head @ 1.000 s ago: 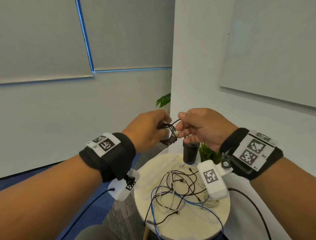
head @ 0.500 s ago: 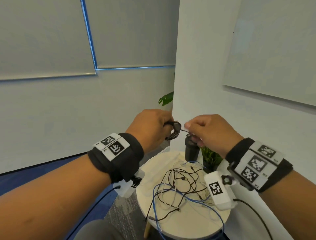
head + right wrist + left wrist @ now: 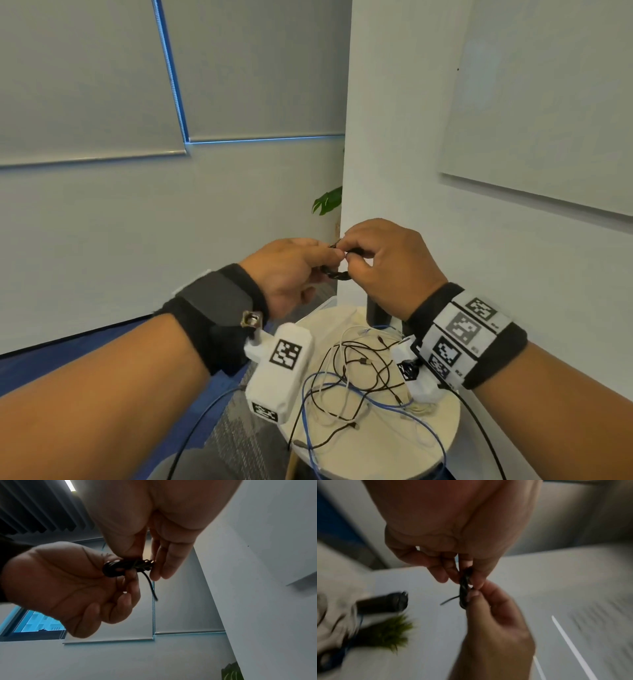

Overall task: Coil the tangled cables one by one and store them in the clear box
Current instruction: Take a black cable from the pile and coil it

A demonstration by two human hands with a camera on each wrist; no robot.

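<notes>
A small black cable coil (image 3: 337, 274) hangs in the air above the round table, held between both hands. My left hand (image 3: 329, 257) pinches its left side with thumb and fingers. My right hand (image 3: 349, 255) pinches the coil's upper right part. In the right wrist view the coil (image 3: 128, 566) is a tight bundle with a short loose end (image 3: 150, 588) hanging down. In the blurred left wrist view the coil (image 3: 464, 588) stands on edge between the fingertips of both hands. A tangle of black, white and blue cables (image 3: 359, 377) lies on the table. A pale edge (image 3: 323, 303) behind the table may be the clear box.
The small round cream table (image 3: 442, 431) stands in a corner by a white wall. A black cylinder (image 3: 376, 311) and a small green plant (image 3: 390, 631) stand at its back. Blue carpet (image 3: 68, 359) lies on the left. Camera leads hang from both wrists.
My right hand has closed in on the left and now pinches the coil itself. The left wrist has rolled, so its white camera block faces up. The loose loop is gone.
</notes>
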